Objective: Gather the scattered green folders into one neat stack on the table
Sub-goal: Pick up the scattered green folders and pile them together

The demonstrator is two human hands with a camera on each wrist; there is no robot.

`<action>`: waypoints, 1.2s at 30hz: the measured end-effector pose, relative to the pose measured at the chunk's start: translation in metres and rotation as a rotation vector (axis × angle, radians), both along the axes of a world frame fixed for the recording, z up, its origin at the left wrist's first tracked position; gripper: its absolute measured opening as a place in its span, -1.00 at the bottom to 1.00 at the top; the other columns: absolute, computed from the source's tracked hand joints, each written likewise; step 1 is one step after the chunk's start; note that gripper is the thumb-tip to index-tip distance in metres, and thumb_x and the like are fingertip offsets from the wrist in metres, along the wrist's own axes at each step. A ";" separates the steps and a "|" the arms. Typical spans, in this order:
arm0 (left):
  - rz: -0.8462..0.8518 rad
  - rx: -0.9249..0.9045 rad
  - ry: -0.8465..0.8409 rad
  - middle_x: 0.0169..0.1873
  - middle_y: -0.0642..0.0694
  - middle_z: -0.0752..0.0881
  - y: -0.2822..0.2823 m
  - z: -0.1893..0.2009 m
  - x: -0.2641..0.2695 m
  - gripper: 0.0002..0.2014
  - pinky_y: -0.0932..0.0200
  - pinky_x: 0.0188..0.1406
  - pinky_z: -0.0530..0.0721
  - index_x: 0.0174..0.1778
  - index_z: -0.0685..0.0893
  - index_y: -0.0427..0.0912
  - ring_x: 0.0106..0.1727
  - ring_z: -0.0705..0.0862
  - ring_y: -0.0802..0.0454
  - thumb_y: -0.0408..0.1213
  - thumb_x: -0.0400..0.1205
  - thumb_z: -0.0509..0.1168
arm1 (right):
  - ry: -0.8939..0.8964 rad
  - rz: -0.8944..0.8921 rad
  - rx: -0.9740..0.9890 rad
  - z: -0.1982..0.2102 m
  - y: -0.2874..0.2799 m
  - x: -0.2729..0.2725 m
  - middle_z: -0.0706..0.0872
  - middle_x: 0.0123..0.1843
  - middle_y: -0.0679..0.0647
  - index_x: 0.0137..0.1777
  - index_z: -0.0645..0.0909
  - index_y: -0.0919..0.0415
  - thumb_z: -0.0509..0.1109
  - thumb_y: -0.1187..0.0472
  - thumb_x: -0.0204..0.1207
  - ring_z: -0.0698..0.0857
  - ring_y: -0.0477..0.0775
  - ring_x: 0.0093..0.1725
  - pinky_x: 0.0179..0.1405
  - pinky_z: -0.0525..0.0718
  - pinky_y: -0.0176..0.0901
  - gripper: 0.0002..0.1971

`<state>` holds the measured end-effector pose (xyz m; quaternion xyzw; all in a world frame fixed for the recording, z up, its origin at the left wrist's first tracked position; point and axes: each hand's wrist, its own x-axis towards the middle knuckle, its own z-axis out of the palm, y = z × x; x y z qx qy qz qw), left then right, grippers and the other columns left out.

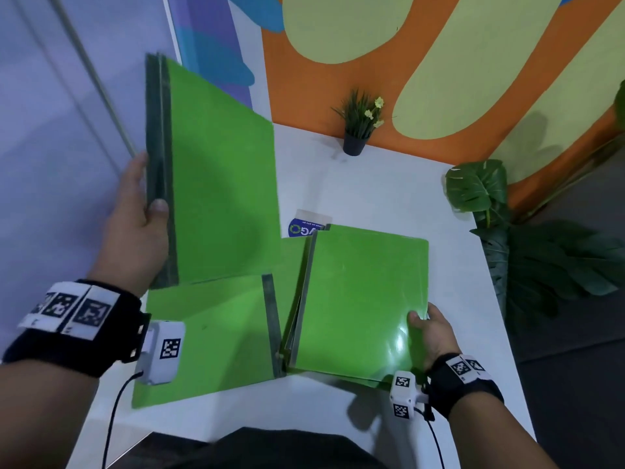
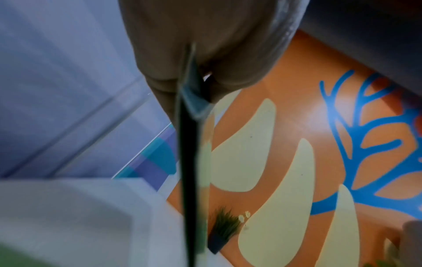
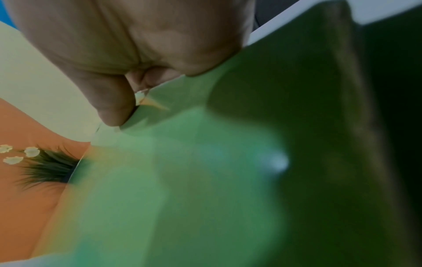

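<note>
My left hand (image 1: 142,211) grips the dark spines of a raised bundle of green folders (image 1: 220,184), held above the table's left side, thumb on top. In the left wrist view the dark folder edge (image 2: 189,162) runs between my fingers. A single green folder (image 1: 209,336) lies flat on the white table (image 1: 372,184) beneath it. My right hand (image 1: 429,330) pinches the near right edge of another green folder pile (image 1: 362,299), thumb on the cover. The right wrist view shows the thumb pressing on that green cover (image 3: 205,162).
A small potted plant (image 1: 360,125) stands at the table's far edge by the orange wall. A blue and white card (image 1: 306,225) lies partly under the right pile. Large leafy plants (image 1: 527,238) stand beyond the table's right edge.
</note>
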<state>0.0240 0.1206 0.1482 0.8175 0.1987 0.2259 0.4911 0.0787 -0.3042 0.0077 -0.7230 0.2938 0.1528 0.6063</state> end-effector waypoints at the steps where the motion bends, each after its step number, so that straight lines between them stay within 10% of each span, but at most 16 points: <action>1: -0.025 -0.098 -0.009 0.31 -0.02 0.66 0.002 -0.014 0.001 -0.45 -0.18 0.40 0.55 0.55 0.29 0.35 0.22 0.67 -0.09 -0.19 0.66 0.14 | 0.007 0.021 0.002 -0.001 0.002 -0.002 0.64 0.28 0.14 0.31 0.50 0.07 0.24 0.33 0.66 0.58 0.29 0.28 0.38 0.49 0.19 -0.72; 4: -0.040 -0.372 0.156 0.24 -0.12 0.70 -0.003 -0.058 -0.001 -0.38 -0.40 0.36 0.56 0.61 0.24 0.22 0.20 0.69 -0.20 -0.05 0.62 0.28 | 0.032 0.084 -0.036 -0.002 0.013 -0.011 0.62 0.23 0.11 0.36 0.48 0.06 0.21 0.29 0.68 0.58 0.24 0.21 0.20 0.55 0.12 -0.71; 8: -0.125 -0.598 0.430 0.39 -0.26 0.61 -0.024 -0.114 -0.016 -0.41 -0.30 0.43 0.49 0.64 0.29 -0.05 0.34 0.59 -0.30 -0.36 0.68 0.26 | 0.089 0.140 -0.064 -0.015 0.025 -0.017 0.65 0.28 0.15 0.40 0.48 0.06 0.24 0.21 0.65 0.63 0.33 0.24 0.20 0.64 0.31 -0.67; 18: -0.438 -0.225 0.637 -0.22 -0.31 0.65 -0.083 -0.171 -0.006 -0.72 -0.04 -0.26 0.59 0.13 0.68 -0.12 -0.26 0.58 -0.12 -0.41 0.69 0.08 | 0.212 0.137 0.081 -0.055 0.024 -0.013 0.46 0.54 0.05 0.60 0.32 -0.05 0.33 -0.45 0.32 0.45 0.28 0.54 0.51 0.39 0.37 -0.12; 23: -0.382 0.175 0.756 0.57 -0.29 0.34 -0.095 -0.184 0.004 -0.43 -0.22 0.52 0.46 0.64 0.31 -0.08 0.52 0.43 -0.31 -0.19 0.67 0.20 | 0.041 0.239 -0.119 -0.050 0.021 -0.009 0.68 0.24 0.12 0.39 0.49 0.02 0.31 0.13 0.52 0.64 0.23 0.15 0.24 0.62 0.27 -0.59; 28: -0.240 0.419 1.028 0.72 -0.27 0.00 -0.069 -0.207 0.003 0.09 -0.52 0.52 0.25 0.64 0.13 -0.24 0.69 0.05 -0.39 0.46 0.36 0.23 | -0.009 0.150 -0.141 -0.031 0.004 -0.010 0.70 0.02 0.04 0.25 0.53 0.15 0.25 0.37 0.64 0.68 0.25 0.08 0.22 0.66 0.21 -0.76; 33: -0.174 0.455 0.918 0.53 -0.16 0.39 -0.064 -0.198 0.000 -0.34 -0.51 0.31 0.49 0.47 0.35 -0.17 0.51 0.39 -0.24 0.04 0.49 0.31 | -0.009 0.105 -0.105 -0.018 -0.018 -0.012 0.69 0.04 0.05 0.22 0.49 -0.01 0.22 0.36 0.66 0.68 0.30 0.12 0.28 0.63 0.28 -0.73; 36: -0.148 0.408 0.883 0.53 -0.19 0.43 -0.055 -0.194 0.000 -0.41 -0.50 0.35 0.48 0.49 0.30 -0.17 0.49 0.45 -0.24 -0.14 0.55 0.26 | -0.011 0.093 -0.118 -0.015 -0.024 -0.012 0.73 0.01 0.18 0.24 0.52 0.03 0.19 0.31 0.67 0.71 0.27 -0.07 -0.06 0.73 0.07 -0.77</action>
